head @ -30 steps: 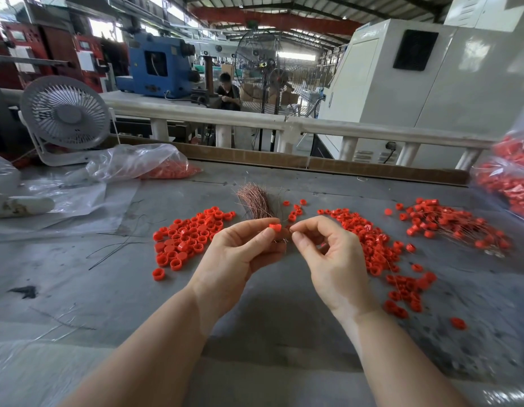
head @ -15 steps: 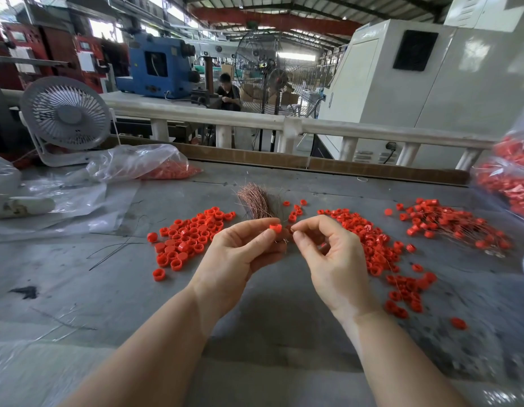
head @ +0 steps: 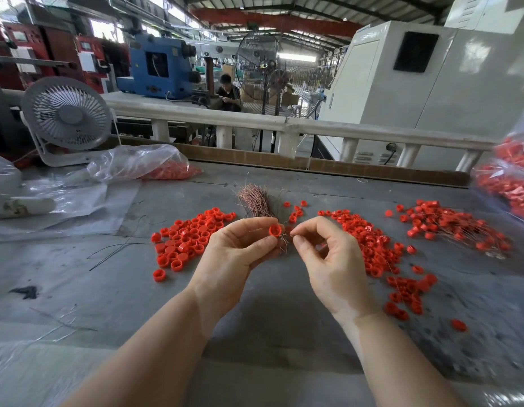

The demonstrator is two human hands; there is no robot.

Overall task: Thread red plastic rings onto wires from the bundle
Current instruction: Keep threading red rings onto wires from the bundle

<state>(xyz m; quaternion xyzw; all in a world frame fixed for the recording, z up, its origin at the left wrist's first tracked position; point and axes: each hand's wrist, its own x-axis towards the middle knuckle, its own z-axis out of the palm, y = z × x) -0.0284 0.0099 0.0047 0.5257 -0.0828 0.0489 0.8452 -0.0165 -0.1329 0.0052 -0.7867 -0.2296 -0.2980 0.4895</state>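
A grey worktable (head: pixel 113 292) fills the lower frame, its near corners cut off and partly covered by clear plastic sheeting. Behind it stand a white machine cabinet (head: pixel 448 92), clipped at the right edge, a blue machine (head: pixel 157 70) and a small desk fan (head: pixel 67 116). A bag of red parts (head: pixel 510 183) at far right is blurred and only partly in frame; a second bag (head: pixel 143 164) lies near the fan. Loose red rings (head: pixel 190 236) lie in a heap left of the hands, another spread (head: pixel 375 251) to the right, and farther right a pile of rings on wires (head: pixel 454 227), the wires there too fine to trace. The wire bundle (head: pixel 256 201) fans out away from the person, its long axis running from the hands toward the table's far edge; its lower end is hidden by the fingers. The left hand (head: pixel 237 254) pinches a single red ring (head: pixel 274 230) between thumb and forefinger, opening facing the camera, with wire ends showing below it. The right hand (head: pixel 328 257) has thumb and forefinger pressed together just beside the ring; the wire they seem to pinch is too thin to make out.
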